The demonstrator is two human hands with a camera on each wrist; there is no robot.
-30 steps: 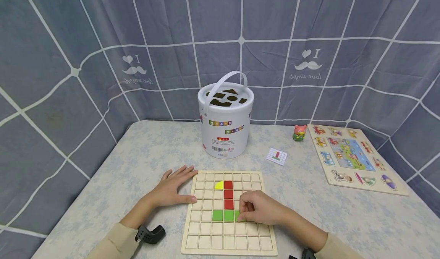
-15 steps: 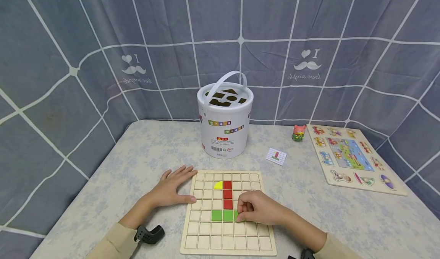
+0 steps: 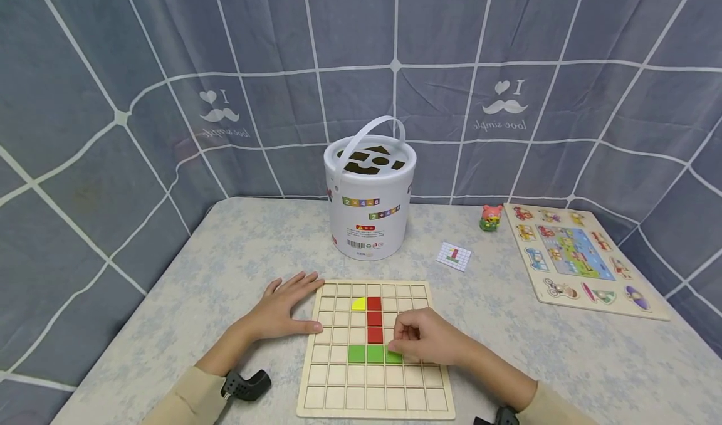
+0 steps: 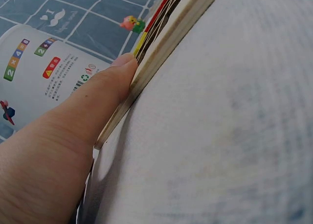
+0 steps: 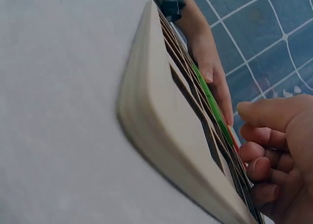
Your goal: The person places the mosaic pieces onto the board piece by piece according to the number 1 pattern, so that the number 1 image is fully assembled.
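Observation:
My left hand (image 3: 280,310) rests with spread fingers on the table, its thumb against the left edge of a wooden grid board (image 3: 343,395). The left wrist view shows that thumb (image 4: 115,79) on the board's edge. Over the board's right half, my right hand (image 3: 431,337) hovers with curled fingers beside the rightmost green square tile (image 3: 395,357). Nothing shows between those fingers in the right wrist view. Another green tile (image 3: 375,353) lies in the same row. Red square tiles (image 3: 375,318) form a column above it, and a yellow quarter-circle tile (image 3: 359,304) adjoins the top one.
Behind the board stands a white bucket (image 3: 369,224) with a shape-cut lid. A small pattern card (image 3: 454,257) lies right of it. Further right are a pink-and-green figurine (image 3: 491,218) and a wooden picture puzzle (image 3: 533,287). A checked curtain (image 3: 271,36) surrounds the table.
My right hand has shifted slightly up and to the right, uncovering more of the rightmost green tile. The left hand keeps its place on the board's edge.

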